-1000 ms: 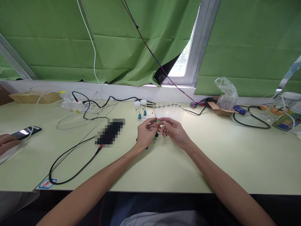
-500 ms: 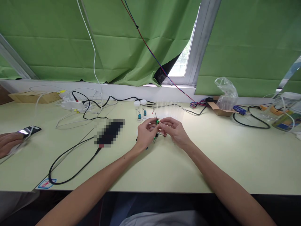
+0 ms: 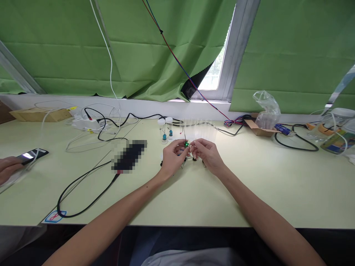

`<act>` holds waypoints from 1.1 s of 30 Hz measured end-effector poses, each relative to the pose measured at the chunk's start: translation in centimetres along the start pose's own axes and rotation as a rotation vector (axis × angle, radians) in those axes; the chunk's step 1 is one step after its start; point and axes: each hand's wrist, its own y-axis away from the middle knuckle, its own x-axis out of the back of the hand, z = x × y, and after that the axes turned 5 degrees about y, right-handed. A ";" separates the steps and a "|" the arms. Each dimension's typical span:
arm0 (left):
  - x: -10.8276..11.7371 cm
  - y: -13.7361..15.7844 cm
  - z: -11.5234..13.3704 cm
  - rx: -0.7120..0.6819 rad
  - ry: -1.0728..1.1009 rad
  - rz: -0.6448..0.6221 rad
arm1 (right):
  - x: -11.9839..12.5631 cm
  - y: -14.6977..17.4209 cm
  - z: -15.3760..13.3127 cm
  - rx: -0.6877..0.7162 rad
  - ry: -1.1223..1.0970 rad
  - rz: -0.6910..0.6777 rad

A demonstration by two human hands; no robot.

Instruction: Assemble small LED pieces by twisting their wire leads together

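My left hand (image 3: pixel 174 155) is closed, with thumb and fingers pinching a small shiny green piece (image 3: pixel 186 144). A thin dark stem (image 3: pixel 184 133) rises from that piece. Close on its right, my right hand (image 3: pixel 206 153) has thumb and fingertips pressed together; anything between them is too small to make out. Below the hands, small dark and metal parts (image 3: pixel 194 159) lie on the table, partly hidden by my fingers. Just beyond stand two clear vials with white caps (image 3: pixel 169 120), and blue pieces (image 3: pixel 164 136) with thin stems show at them.
A row of clear tubes (image 3: pixel 198 127) stands behind the hands. To the left are a blurred-out dark device (image 3: pixel 129 157) on a black cable and another person's hand (image 3: pixel 11 168) at a phone (image 3: pixel 31 156). An open cardboard box (image 3: pixel 259 129) with a plastic bag sits back right.
My right fingertips have drawn slightly right, away from the green piece, which shows more fully now. The left hand keeps its pinch. More small parts show beneath the hands.
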 end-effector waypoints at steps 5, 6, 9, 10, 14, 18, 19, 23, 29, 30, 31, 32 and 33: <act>0.0 -0.1 0.1 0.018 -0.031 0.009 | 0.1 0.0 -0.2 -0.014 -0.051 -0.043; 0.0 -0.1 0.2 0.023 -0.033 0.008 | 0.1 0.0 -0.2 -0.017 -0.059 -0.049; 0.0 -0.1 0.2 0.038 -0.027 0.008 | 0.2 0.1 -0.1 -0.027 -0.078 -0.064; 0.0 -0.1 0.3 0.043 -0.018 0.008 | 0.2 0.1 -0.1 -0.030 -0.083 -0.069; 0.0 -0.2 0.3 0.061 0.025 0.006 | 0.2 0.1 0.0 -0.032 -0.092 -0.095; 0.1 -0.2 0.4 0.072 0.084 0.001 | 0.2 0.2 -0.2 -0.033 -0.080 -0.118; 0.1 -0.2 0.3 0.079 0.103 -0.002 | 0.2 0.2 -0.2 -0.033 -0.076 -0.123; 0.1 -0.3 0.2 0.101 0.154 -0.010 | 0.2 0.2 -0.2 -0.030 -0.065 -0.137; 0.0 -0.2 0.2 0.118 0.170 -0.017 | -0.1 0.2 -0.1 -0.019 -0.064 -0.132; 0.0 -0.2 0.2 0.117 0.173 -0.023 | -0.1 0.2 -0.1 -0.017 -0.063 -0.133; 0.0 -0.2 0.2 0.115 0.177 -0.030 | -0.1 0.2 -0.1 -0.013 -0.060 -0.132; 0.0 -0.2 0.2 0.113 0.180 -0.035 | -0.1 0.2 -0.1 -0.009 -0.056 -0.127; 0.0 -0.2 0.2 0.113 0.181 -0.040 | -0.1 0.1 -0.1 -0.006 -0.051 -0.120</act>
